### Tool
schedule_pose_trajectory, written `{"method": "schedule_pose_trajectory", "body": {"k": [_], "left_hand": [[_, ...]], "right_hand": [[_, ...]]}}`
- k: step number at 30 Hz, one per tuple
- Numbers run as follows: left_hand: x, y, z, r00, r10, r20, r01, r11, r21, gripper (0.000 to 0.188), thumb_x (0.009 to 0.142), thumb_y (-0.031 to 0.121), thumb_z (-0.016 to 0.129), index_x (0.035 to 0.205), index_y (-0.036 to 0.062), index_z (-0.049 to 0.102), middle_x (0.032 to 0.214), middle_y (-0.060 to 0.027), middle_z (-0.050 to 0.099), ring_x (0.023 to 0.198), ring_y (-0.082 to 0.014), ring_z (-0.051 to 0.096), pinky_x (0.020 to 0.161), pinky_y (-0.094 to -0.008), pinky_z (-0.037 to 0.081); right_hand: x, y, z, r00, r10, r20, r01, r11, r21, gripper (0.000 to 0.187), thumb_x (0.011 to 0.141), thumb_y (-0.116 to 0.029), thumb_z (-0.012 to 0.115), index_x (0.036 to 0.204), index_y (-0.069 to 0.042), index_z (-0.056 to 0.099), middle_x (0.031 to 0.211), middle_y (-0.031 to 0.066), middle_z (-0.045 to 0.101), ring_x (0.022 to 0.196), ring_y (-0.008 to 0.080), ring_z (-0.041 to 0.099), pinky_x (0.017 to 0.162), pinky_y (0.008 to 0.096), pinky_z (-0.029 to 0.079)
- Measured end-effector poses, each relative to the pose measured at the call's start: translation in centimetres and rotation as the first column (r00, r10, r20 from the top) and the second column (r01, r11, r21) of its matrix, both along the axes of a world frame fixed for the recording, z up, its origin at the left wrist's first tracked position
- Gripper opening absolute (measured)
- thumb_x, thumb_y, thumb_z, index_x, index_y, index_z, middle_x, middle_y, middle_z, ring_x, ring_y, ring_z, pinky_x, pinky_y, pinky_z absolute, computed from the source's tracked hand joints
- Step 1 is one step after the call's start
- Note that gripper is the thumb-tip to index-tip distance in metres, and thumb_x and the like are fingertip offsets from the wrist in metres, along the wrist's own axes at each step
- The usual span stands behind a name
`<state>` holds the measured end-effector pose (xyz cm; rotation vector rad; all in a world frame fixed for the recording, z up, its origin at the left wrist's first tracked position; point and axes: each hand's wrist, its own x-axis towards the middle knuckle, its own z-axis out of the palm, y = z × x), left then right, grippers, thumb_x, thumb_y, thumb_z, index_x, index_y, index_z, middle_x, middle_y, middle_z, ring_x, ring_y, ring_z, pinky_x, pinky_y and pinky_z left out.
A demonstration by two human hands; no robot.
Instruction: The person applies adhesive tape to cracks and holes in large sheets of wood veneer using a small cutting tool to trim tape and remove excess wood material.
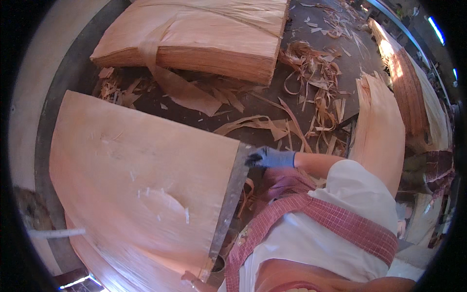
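Observation:
A broad pale wood veneer sheet (146,160) lies at the left, with a few small chips on it. Along its right side runs a grey metal strip (228,199). My right hand (272,158), in a blue-grey glove with dark fingertips, is at the strip's far end beside the sheet's corner. Its fingers are bent together; what they hold is hidden. At the lower edge, my left hand (189,278) touches the sheet's near corner, small and partly cut off, so its grip does not show. A red checked apron (350,231) covers my front.
A thick stack of veneer (219,61) stands at the back, a loose band draped over it. Tangled veneer strips (316,82) litter the dark surface. More veneer bundles (379,126) stand at the right. A blurred white rod (56,233) juts in at the left.

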<state>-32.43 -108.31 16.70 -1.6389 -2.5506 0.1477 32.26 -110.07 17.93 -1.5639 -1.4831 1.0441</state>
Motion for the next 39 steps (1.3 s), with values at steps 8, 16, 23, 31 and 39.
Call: {"method": "schedule_pose_trajectory", "body": {"k": [8,16,23,31,39], "left_hand": [[12.0,12.8,8.6,0.966,-0.073,-0.249,0.050,0.994,-0.100,0.044,0.088,0.043,0.061,0.109,0.0038,0.065,0.097,-0.0223,0.066,0.091,-0.0386,0.063,0.080,-0.0494,0.050],[27.3,29.8,23.7,0.779,-0.365,-0.509,0.052,0.847,-0.528,0.036,0.088,0.040,0.061,0.098,0.0061,0.070,0.088,-0.0207,0.068,0.083,-0.0376,0.065,0.074,-0.0490,0.051],[33.1,27.6,33.1,0.819,-0.280,-0.502,0.038,0.898,-0.439,0.033,0.087,0.036,0.062,0.089,0.0050,0.072,0.081,-0.0204,0.068,0.077,-0.0372,0.066,0.071,-0.0485,0.051],[54.9,35.8,25.9,0.969,-0.226,0.104,0.208,0.965,0.159,0.036,0.072,0.026,0.072,0.094,-0.0024,0.064,0.107,-0.0238,0.059,0.102,-0.0378,0.054,0.091,-0.0450,0.045],[67.2,39.0,21.8,0.831,-0.495,0.252,0.398,0.847,0.352,0.027,0.076,0.026,0.066,0.080,-0.0005,0.065,0.113,-0.0228,0.059,0.110,-0.0370,0.056,0.095,-0.0459,0.046]], "right_hand": [[38.4,18.9,-1.4,0.662,-0.413,0.625,0.334,0.909,0.247,0.026,0.092,-0.028,0.058,0.109,-0.008,0.060,0.104,0.0183,0.066,0.093,0.0342,0.064,0.083,0.0448,0.052],[74.3,29.2,-13.0,-0.088,-0.414,0.906,0.635,0.677,0.371,0.030,0.086,-0.023,0.058,0.111,-0.006,0.054,0.107,0.0162,0.057,0.095,0.0322,0.058,0.079,0.0454,0.051],[74.0,28.1,-11.5,0.509,-0.438,0.741,0.361,0.890,0.279,0.018,0.091,-0.022,0.059,0.100,-0.007,0.056,0.079,0.0178,0.063,0.074,0.0362,0.065,0.062,0.0477,0.052],[58.7,22.1,-8.6,0.886,-0.218,0.410,0.178,0.975,0.135,0.025,0.090,-0.024,0.065,0.109,-0.009,0.057,0.085,0.0164,0.068,0.073,0.0371,0.067,0.062,0.0424,0.053],[31.7,29.6,-4.0,0.990,0.113,0.086,-0.123,0.985,0.125,0.027,0.091,-0.029,0.060,0.107,-0.007,0.055,0.091,0.0205,0.067,0.087,0.0415,0.064,0.071,0.0503,0.050]]}}
